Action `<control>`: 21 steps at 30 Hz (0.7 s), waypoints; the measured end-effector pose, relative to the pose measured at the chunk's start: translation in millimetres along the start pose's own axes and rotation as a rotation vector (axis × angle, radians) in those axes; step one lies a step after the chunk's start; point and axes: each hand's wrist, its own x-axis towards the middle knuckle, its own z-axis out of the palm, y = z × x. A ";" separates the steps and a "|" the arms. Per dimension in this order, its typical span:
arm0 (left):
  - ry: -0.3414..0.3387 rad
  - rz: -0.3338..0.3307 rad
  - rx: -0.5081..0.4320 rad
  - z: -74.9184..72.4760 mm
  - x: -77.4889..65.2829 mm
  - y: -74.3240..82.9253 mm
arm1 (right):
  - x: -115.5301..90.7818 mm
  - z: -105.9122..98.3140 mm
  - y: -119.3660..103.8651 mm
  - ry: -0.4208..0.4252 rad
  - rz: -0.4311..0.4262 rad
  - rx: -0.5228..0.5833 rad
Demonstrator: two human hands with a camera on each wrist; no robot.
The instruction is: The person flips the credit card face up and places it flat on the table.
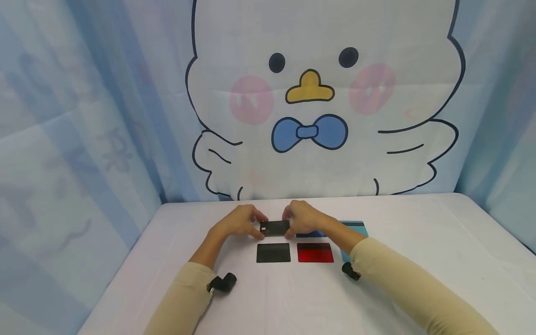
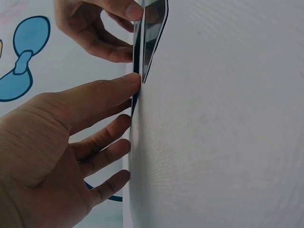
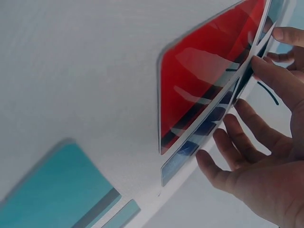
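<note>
Pinching opposite ends of the chip card [image 1: 274,228], the left hand [image 1: 241,220] and the right hand [image 1: 307,218] each hold it between thumb and fingers [image 2: 104,137] parted only narrowly, the other fingers loosely spread. The chip card is between the hands, toward the far side of the white worktop [image 1: 293,298], just beyond a second black card [image 1: 273,253], which has a red card [image 1: 315,252] beside it; the right arm partly hides a blue card [image 1: 307,235].

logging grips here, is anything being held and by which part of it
A black chip card: the left hand holds its left end between thumb and fingers, the right hand its right end.
</note>
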 end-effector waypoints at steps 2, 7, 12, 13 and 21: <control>0.000 -0.006 0.000 -0.1 -1.2 0.5 | 0.4 0.9 -0.8 0.000 0.001 -0.010; 0.000 -0.006 0.001 0.0 -2.7 1.0 | -0.3 1.5 -2.9 0.002 0.011 -0.024; 0.007 -0.008 0.001 -0.3 -3.5 1.2 | -0.9 0.9 -3.9 -0.007 0.013 -0.025; 0.010 -0.011 0.003 -0.1 -3.6 0.8 | -1.1 0.8 -4.0 -0.008 0.012 -0.025; 0.021 -0.021 0.001 0.7 -5.8 2.4 | -2.3 1.7 -3.4 -0.007 0.011 -0.033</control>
